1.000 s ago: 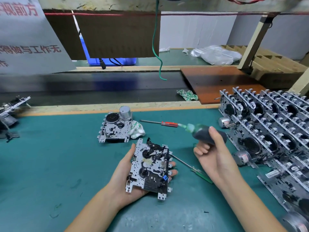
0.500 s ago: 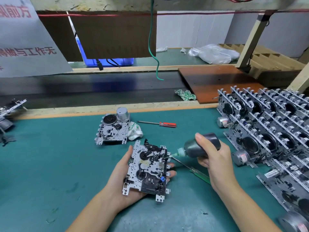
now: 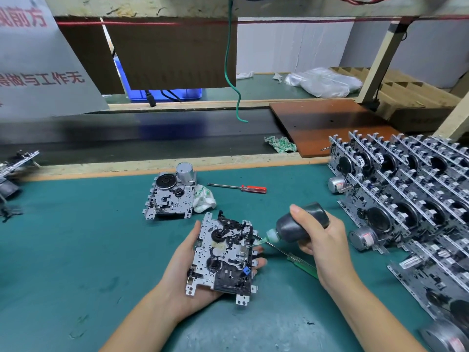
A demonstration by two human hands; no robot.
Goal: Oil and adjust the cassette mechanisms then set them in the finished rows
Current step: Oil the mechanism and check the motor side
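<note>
A: What step is this?

B: The oiling, I think. The left hand holds a flat silver metal cassette mechanism with black plastic parts from below, over the green tabletop, with its fingers curled up round the far edge. The right hand has its fingers wrapped round a soft, round black oil bottle. Its pale green pointed tip touches the mechanism's right edge.

A: What comes next?

B: Probably a gentle squeeze, just a drop. After that, the thin green-handled screwdriver lying under the right hand could do the adjusting.

A: And then?

B: It goes with the shiny finished rows of mechanisms on the right.
</note>
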